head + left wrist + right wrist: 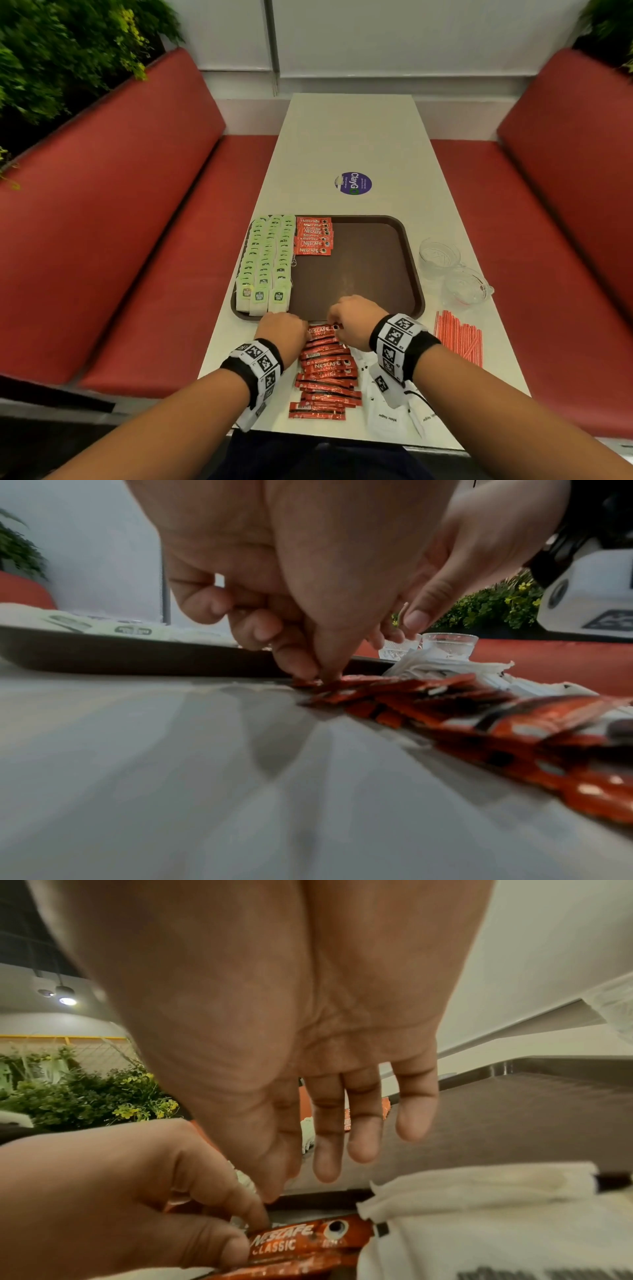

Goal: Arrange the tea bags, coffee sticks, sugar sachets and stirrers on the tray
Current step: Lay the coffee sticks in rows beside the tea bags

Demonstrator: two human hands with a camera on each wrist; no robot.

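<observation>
While both your hands meet at the near edge of the tray (412, 260), your left hand (282, 330) is pinching the left end of the top coffee stick (322, 331) w/ thumb and forefinger, as the right wrist view shows plainly. Your right hand (356, 320) sits at the other end of that same stick, index finger and thumb down at it, other fingers hanging straight and relaxed over the tray; can't tell for sure whether it's actually gripping. That stick tops the loose pile of coffee sticks (325, 377) on the desk (352, 137), just in front of the tray, between your wrists. On the tray itself: tea bags (265, 263) in three overlapping rows along the left side, front to back, and a short overlapped row of coffee sticks already placed (314, 236) at the far end, right beside the tea bags. Rest of the brown tray floor shows bare. White sugar sachets (390, 416) lie on the desk under and behind your right wrist, touching the pile's right side. Red-and-white stirrers (459, 337) lie in a bunch on the desk, right of your right wrist, off the tray. Two clear glass cups (452, 270) stand on the desk just right of the tray. Round purple sticker (353, 183) further up the desk, red bench seats (137, 222) either side.
</observation>
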